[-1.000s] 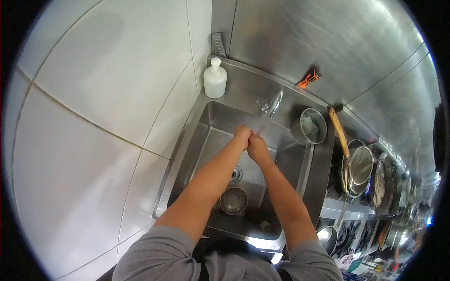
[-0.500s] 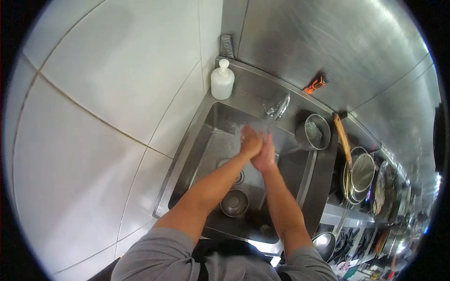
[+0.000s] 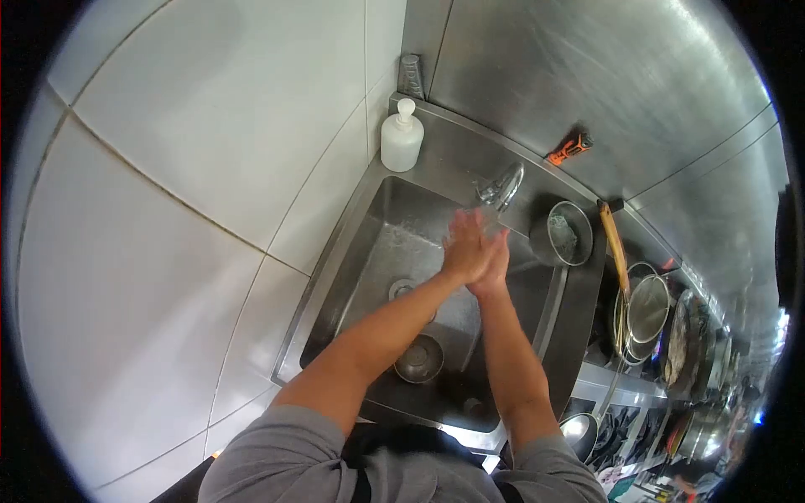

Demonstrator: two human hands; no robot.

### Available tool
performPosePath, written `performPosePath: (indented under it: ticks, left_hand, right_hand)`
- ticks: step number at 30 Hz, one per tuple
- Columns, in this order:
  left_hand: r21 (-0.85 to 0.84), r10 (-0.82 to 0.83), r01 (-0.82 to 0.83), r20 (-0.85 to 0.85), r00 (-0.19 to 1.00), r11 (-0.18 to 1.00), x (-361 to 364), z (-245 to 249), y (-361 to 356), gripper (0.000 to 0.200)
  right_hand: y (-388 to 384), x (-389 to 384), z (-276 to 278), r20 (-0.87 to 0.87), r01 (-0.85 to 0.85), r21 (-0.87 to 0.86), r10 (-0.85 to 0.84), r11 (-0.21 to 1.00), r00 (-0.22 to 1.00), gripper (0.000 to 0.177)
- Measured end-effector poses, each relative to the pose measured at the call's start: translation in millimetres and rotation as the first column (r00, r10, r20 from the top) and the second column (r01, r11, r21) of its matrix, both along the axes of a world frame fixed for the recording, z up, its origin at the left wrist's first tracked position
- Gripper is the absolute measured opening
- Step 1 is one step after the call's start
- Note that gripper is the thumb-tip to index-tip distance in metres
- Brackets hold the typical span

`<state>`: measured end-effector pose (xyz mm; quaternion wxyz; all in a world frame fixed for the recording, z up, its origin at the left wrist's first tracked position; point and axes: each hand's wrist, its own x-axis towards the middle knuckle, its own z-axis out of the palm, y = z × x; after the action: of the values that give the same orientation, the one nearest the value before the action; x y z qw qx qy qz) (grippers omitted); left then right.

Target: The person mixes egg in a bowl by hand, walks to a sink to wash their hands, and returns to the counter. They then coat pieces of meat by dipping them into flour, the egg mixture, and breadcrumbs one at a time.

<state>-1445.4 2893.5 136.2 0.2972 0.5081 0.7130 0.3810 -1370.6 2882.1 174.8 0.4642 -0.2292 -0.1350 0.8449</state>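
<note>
My left hand (image 3: 467, 251) lies across my right hand (image 3: 496, 267), palm to palm or nearly so, under the chrome faucet (image 3: 501, 189). The fingers of my left hand stretch toward the faucet, and nothing is seen in it. Behind it, my right hand is partly covered, its visible fingers extended. Both hands are over the steel sink (image 3: 369, 277). A round metal strainer (image 3: 419, 359) sits on the sink's bottom, near the drain (image 3: 402, 289).
A white pump bottle (image 3: 402, 141) stands at the sink's back left corner. Right of the faucet is a metal pot (image 3: 545, 239) with something pale inside. An orange and black tool (image 3: 571, 147) rests by the steel wall. Sieves (image 3: 648, 308) and a pan (image 3: 580, 432) are farther right.
My hands have moved slightly up and right, closer to the faucet. My left hand's fingers are now straighter and cover more of my right hand.
</note>
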Motion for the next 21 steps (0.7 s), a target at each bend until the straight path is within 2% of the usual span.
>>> performPosePath:
  ticks: [1, 2, 3, 4, 5, 6, 7, 8, 10, 11, 12, 14, 15, 16, 17, 18, 19, 20, 21]
  left_hand:
    - [-0.007, 0.006, -0.005, 0.147, 0.989, 1.0, -9.7, 5.8, 6.0, 0.078]
    - [-0.012, 0.012, -0.009, 0.291, 0.957, 1.0, -15.3, 12.7, 10.6, 0.078]
    - [-0.01, 0.008, -0.005, 0.293, 0.956, 1.0, -16.9, 25.7, 7.8, 0.078]
    - [0.032, 0.036, -0.065, 0.555, 0.831, 0.997, -17.1, 39.6, 3.6, 0.068]
    - [0.055, 0.045, -0.137, 0.77, 0.637, 0.989, -18.9, 54.2, 0.8, 0.059]
    - [0.054, 0.044, -0.133, 0.767, 0.64, 0.99, -16.2, 45.8, 1.5, 0.059]
    - [0.04, -0.036, -0.007, 0.949, 0.313, 0.999, -9.4, 31.3, 0.4, 0.047]
    - [0.07, -0.062, 0.114, 0.996, -0.07, 0.991, -2.0, 17.7, 0.5, 0.036]
    - [0.054, -0.04, 0.173, 0.996, -0.081, 0.983, -7.4, 18.4, 0.7, 0.028]
    - [0.036, -0.016, 0.221, 0.996, -0.089, 0.975, -10.4, 19.9, 2.1, 0.023]
    - [0.038, -0.017, 0.224, 0.995, -0.096, 0.974, -9.9, 15.7, 7.9, 0.023]
    - [-0.025, 0.036, 0.188, 0.998, -0.055, 0.982, -9.5, 3.3, 23.2, 0.029]
    - [-0.023, 0.035, 0.19, 0.998, -0.059, 0.982, -12.8, 10.6, 28.8, 0.029]
    - [-0.163, 0.094, 0.185, 0.938, 0.332, 0.969, -16.6, 21.5, 34.7, 0.031]
    - [-0.289, 0.132, 0.128, 0.729, 0.671, 0.949, -17.1, 31.4, 35.2, 0.035]
    - [-0.285, 0.129, 0.128, 0.731, 0.67, 0.95, -13.1, 26.6, 38.1, 0.035]
    - [-0.133, 0.044, 0.02, 0.466, 0.884, 0.991, -9.6, 19.8, 43.6, 0.04]
    - [0.044, 0.026, -0.032, 0.129, 0.991, 0.999, -8.7, 11.0, 45.8, 0.044]
    - [0.037, 0.03, -0.035, 0.128, 0.991, 0.999, -8.8, 13.9, 36.7, 0.044]
  right_hand:
    - [-1.2, 0.5, 2.7, -0.085, -0.062, 0.089, 0.07, 0.994, 0.994, 0.087]
    - [-1.6, 1.9, 6.4, -0.083, -0.062, 0.097, 0.07, 0.993, 0.994, 0.087]
    - [-5.3, 4.8, 8.0, -0.118, -0.085, 0.079, 0.094, 0.993, 0.989, 0.081]
    - [-7.5, 7.1, 8.7, -0.154, -0.111, 0.06, 0.119, 0.992, 0.981, 0.075]
    - [-5.2, 7.7, 9.9, -0.154, -0.113, 0.062, 0.121, 0.992, 0.981, 0.075]
    - [-3.8, 7.9, 10.5, -0.274, 0.017, 0.008, -0.014, 1.0, 0.962, 0.067]
    - [-4.3, 10.6, 7.4, -0.38, 0.147, -0.064, -0.16, 0.987, 0.911, 0.059]
    - [-2.9, 9.9, -1.5, -0.379, 0.157, -0.067, -0.171, 0.985, 0.909, 0.059]
    - [4.1, 0.1, -23.3, -0.161, 0.289, 0.079, -0.274, 0.954, 0.948, 0.041]
    - [1.8, -3.0, -24.2, -0.07, 0.257, 0.123, -0.25, 0.959, 0.966, 0.032]
    - [1.9, -5.9, -23.4, -0.064, 0.259, 0.126, -0.253, 0.958, 0.965, 0.032]
    - [1.1, -9.2, -21.3, 0.249, 0.315, 0.111, -0.333, 0.943, 0.909, 0.032]
    - [-3.7, -9.7, -16.5, 0.253, 0.317, 0.113, -0.336, 0.942, 0.907, 0.032]
    - [-12.9, -9.1, -4.0, 0.534, 0.188, 0.281, -0.316, 0.941, 0.784, 0.035]
    - [-24.8, -8.0, 8.2, 0.756, 0.011, 0.389, -0.326, 0.921, 0.568, 0.039]
    - [-32.3, -10.6, 14.6, 0.884, -0.194, 0.427, -0.364, 0.883, 0.292, 0.043]
    - [-35.2, -18.4, 14.4, 0.882, -0.202, 0.434, -0.368, 0.878, 0.295, 0.043]
    - [-40.4, -27.8, 12.5, 0.772, -0.093, 0.599, -0.542, 0.796, 0.331, 0.049]
    - [-47.1, -32.2, 9.4, 0.637, 0.029, 0.728, -0.692, 0.685, 0.34, 0.054]
